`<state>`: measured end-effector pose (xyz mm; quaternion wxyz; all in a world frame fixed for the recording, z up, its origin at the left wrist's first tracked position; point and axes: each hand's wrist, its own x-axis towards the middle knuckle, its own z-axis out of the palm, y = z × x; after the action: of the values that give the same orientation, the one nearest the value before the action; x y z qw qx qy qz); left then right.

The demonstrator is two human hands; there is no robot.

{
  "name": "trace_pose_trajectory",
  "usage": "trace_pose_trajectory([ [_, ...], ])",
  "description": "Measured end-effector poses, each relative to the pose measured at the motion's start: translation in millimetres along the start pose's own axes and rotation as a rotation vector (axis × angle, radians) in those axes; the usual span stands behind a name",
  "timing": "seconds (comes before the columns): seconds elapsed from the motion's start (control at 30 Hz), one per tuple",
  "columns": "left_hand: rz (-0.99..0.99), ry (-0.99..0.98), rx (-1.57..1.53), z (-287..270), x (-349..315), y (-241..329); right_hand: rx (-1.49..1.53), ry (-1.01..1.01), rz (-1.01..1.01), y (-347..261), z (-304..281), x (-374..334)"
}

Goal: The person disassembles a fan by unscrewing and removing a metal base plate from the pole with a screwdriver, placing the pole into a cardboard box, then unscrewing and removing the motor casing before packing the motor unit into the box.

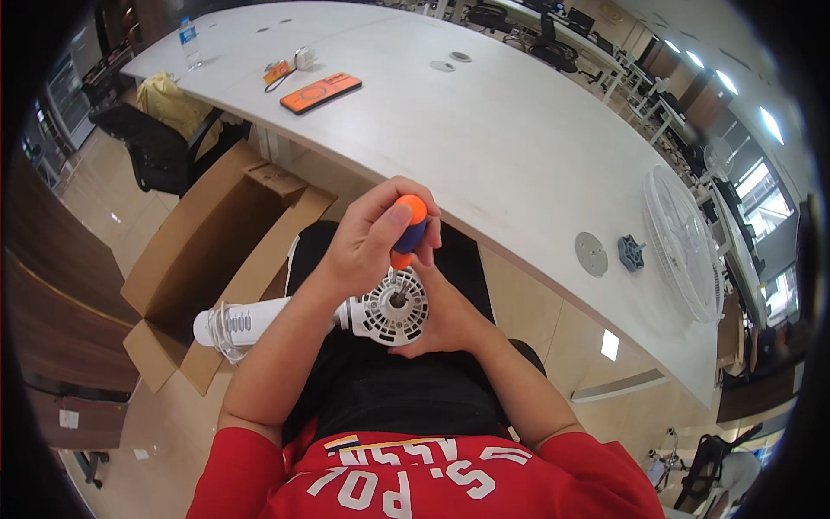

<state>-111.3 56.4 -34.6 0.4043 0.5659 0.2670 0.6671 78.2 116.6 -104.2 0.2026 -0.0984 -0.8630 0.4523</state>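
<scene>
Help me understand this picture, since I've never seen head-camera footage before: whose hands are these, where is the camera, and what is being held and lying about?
There is no machine here: these are a person's own bare hands. The camera sits on their head, looking down, and its wide fisheye lens bends straight edges. Picture left is their left.

The left hand grips a screwdriver with an orange and dark blue handle, pointing down. The right hand holds a round, white vented housing; whether the tip touches it is hard to tell.

On the white table are an orange phone, a bottle, a grey knob and a white fan guard. An open cardboard box is at left.
</scene>
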Motion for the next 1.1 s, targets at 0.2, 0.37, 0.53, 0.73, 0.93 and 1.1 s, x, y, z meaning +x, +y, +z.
trace_pose_trajectory([
  [0.2,0.045,-0.124,-0.068,47,9,-7,-0.104,0.106,0.175,-33,-19,-49],
  [0.37,0.068,-0.270,-0.197,109,31,-12,-0.154,0.314,0.242,-60,-41,-114],
  [0.53,-0.006,-0.423,-0.253,163,39,-32,-0.224,0.453,0.298,-62,-53,-173],
  [0.73,-0.037,-0.475,-0.176,183,32,-40,0.021,0.504,0.278,-59,-39,-195],
  [0.93,-0.107,-0.599,-0.258,175,38,-38,0.677,0.731,-0.149,-37,-47,-195],
  [1.1,0.020,-0.603,-0.171,167,39,-35,0.071,0.762,0.190,-54,-43,-169],
])
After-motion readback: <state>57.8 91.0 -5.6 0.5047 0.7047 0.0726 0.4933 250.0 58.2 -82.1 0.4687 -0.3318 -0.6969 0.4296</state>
